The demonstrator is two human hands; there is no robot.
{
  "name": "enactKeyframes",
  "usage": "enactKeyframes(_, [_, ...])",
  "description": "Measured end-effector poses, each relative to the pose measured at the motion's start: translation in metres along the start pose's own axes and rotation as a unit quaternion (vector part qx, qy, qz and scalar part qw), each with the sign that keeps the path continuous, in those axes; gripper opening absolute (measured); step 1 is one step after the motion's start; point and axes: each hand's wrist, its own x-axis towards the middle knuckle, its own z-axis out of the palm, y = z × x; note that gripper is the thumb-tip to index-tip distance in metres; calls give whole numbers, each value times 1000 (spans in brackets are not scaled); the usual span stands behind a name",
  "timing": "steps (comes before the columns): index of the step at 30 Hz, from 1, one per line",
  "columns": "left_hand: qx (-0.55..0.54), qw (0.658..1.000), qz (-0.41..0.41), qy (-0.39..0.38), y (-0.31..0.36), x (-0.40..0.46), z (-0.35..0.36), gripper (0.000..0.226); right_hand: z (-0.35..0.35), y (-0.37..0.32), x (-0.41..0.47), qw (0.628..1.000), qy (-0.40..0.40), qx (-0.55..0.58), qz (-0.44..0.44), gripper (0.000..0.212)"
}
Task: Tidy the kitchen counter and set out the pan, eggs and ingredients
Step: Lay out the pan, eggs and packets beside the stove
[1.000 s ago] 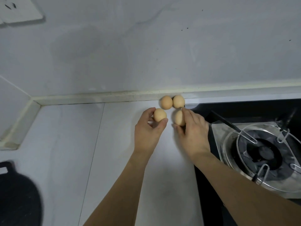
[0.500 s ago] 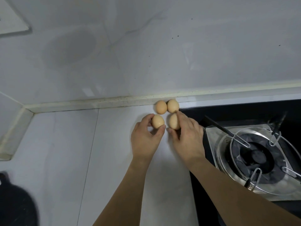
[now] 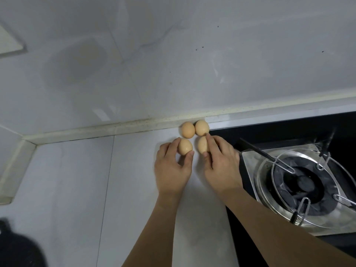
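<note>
Several brown eggs lie in a tight cluster on the white counter [image 3: 77, 180] by the back wall. Two of them, a back-left egg [image 3: 188, 130] and a back-right egg [image 3: 201, 127], rest against the wall strip. My left hand [image 3: 173, 168] pinches the front-left egg [image 3: 185, 147] between thumb and fingers. My right hand [image 3: 221, 164] curls its fingers round the front-right egg [image 3: 202, 145], which it partly hides. Both eggs sit on the counter. A dark pan [image 3: 17, 245] shows at the bottom left corner, blurred.
A black gas hob [image 3: 289, 132] starts right beside the eggs, with a steel burner ring and wire pan support [image 3: 300, 182]. The wall strip [image 3: 96, 130] runs along the back and turns forward at the left corner.
Both hands stay on the front eggs. The front-left egg has edged slightly closer to the others; the view has shifted a little.
</note>
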Motion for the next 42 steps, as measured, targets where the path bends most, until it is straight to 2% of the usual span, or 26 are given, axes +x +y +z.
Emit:
enactKeyframes(10, [48, 998, 48, 4, 1, 2, 2, 50, 2, -1, 2, 1000, -4, -7, 11, 51])
enactKeyframes(25, [45, 998, 52, -8, 2, 1, 2, 47, 1, -2, 3, 1000, 0, -6, 16, 56])
enactKeyframes(42, [46, 997, 55, -18, 1, 1, 3, 50, 1, -2, 3, 1000, -1, 6, 11, 53])
